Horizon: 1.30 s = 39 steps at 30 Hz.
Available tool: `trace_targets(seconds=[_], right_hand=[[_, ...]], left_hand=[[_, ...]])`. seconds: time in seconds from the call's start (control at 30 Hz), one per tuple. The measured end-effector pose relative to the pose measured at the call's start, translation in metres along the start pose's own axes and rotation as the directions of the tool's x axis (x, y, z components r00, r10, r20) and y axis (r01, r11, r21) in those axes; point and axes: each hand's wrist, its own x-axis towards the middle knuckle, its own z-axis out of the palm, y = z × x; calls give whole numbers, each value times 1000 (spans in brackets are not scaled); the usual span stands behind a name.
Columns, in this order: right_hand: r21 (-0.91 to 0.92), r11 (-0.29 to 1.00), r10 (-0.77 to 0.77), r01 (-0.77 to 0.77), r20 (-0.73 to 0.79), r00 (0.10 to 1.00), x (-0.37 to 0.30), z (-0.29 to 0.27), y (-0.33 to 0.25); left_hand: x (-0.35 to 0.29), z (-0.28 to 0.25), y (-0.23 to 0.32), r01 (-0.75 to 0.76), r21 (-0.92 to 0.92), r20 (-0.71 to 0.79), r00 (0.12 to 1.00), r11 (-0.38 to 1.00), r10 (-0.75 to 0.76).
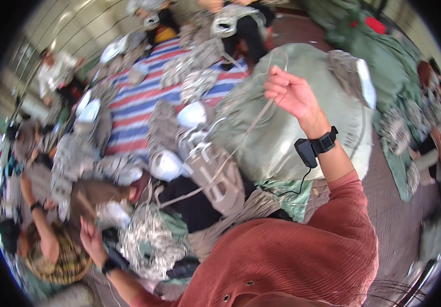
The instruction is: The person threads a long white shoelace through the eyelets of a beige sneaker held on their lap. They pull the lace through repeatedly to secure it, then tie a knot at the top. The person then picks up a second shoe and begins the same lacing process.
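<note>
Landmark: big grey-green sack (282,128), bulging at centre.
Right hand (289,94): raised over the sack, fingers pinching a pale cord (253,125) to pull it taut.
Cord: runs down-left off the sack to a tan shoe upper (218,179).
Left hand (91,238): far left of the sack, low beside silvery cord bundles (151,243); fingers blurred, cannot tell their state.

shoe (214,176) left of sack (282,128) | striped mat (143,102) behind shoe | cord (253,125) over sack

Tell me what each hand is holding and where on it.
The right hand pinches a pale cord at its upper end, pulled taut up from the shoe upper. The left hand is low beside a silvery bundle; its grip cannot be told.
</note>
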Motion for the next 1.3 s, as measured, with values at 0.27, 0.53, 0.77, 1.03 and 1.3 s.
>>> trace_targets(seconds=[0.27,0.53,0.77,1.03,1.3], right_hand=[[-44,936,-308,350,-582,752,-155,-199,-157],[-431,750,-565,501,-812,147,-348,-302,-192],[-543,839,-519,-14,-809,275,-267,-302,-151],[-891,358,189,-280,-225,956,-16,-99,104],[-943,243,698,-229,6,716,14,20,231]], left_hand=[[-87,-157,-18,-51,542,-573,707,839,413],[-214,-190,11,507,771,-636,571,386,520],[-143,-149,-4,326,882,-464,470,341,750],[-6,102,-267,-131,950,177,973,284,-145],[-6,152,-300,-42,919,90,990,393,-106]])
